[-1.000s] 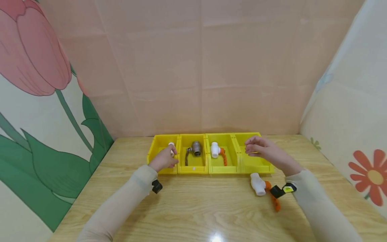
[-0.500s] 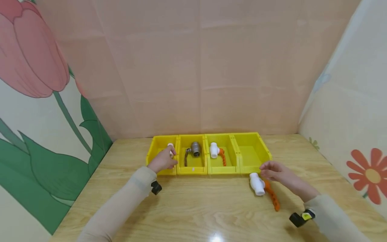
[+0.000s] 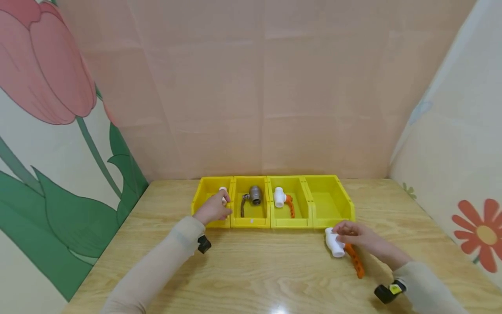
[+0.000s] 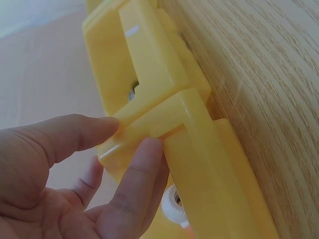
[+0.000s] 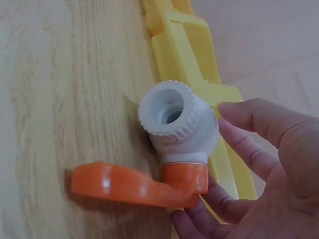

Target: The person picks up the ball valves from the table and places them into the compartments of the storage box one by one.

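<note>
At the left end of the row, my left hand [image 3: 213, 207] reaches over the leftmost yellow bin [image 3: 204, 192]. In the left wrist view its thumb and fingertips pinch the bin's rim beside the second bin. Partly hidden beneath that hand is a white fitting [image 4: 173, 205] inside the bin. A white plastic ball valve [image 3: 334, 243] with an orange lever handle [image 5: 119, 184] lies on the table before the rightmost bin. My right hand [image 3: 354, 234] is at this valve with fingers spread loosely, the thumb tip right at the white body and other fingers behind the orange cap.
The second bin [image 3: 251, 221] holds a grey metal valve [image 3: 255, 195] with a brown handle. Another white valve [image 3: 279, 197] with an orange handle lies in the third bin [image 3: 291, 223]. The rightmost bin [image 3: 327, 203] joins the row near the backdrop [image 3: 259, 109].
My right hand has drawn back from over the rightmost bin, down to the white valve on the table, and then closer onto it. My left hand has stayed in place.
</note>
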Demonstrator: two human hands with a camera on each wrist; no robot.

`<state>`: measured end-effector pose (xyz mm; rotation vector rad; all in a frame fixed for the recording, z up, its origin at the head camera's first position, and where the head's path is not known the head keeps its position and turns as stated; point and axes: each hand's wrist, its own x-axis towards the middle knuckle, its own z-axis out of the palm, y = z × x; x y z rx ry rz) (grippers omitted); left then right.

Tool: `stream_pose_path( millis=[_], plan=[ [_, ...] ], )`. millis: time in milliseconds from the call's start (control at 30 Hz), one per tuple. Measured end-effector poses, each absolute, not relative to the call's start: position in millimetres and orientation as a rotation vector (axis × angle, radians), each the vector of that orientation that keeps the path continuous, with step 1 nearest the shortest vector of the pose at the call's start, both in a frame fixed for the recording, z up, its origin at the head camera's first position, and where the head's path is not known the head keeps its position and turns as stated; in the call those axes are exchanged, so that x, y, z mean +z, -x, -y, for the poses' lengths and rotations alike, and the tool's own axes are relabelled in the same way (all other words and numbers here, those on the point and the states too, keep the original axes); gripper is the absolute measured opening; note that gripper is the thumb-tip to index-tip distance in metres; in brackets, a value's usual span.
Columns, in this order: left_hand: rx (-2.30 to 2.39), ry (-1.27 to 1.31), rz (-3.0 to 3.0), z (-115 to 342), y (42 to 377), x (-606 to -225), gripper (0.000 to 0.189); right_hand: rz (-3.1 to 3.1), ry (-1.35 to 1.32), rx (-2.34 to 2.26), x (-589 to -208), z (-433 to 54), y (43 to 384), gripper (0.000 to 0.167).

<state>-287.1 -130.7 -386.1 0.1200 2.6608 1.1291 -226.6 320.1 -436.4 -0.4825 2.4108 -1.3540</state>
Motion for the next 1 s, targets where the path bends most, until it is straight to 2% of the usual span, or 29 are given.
stream_pose_path(
  millis=[667,1000],
  plan=[
    [1.132,-0.093,-2.640,129.6,285.3,-385.7,0.029,-2.336,0.775,-1.355,-442.1,-318.4,223.6,0.036],
    [1.120,-0.094,-2.666,129.5,288.4,-386.2,0.030,-2.469,0.709,-1.234,-438.9,-310.6,225.3,0.035]
  ],
)
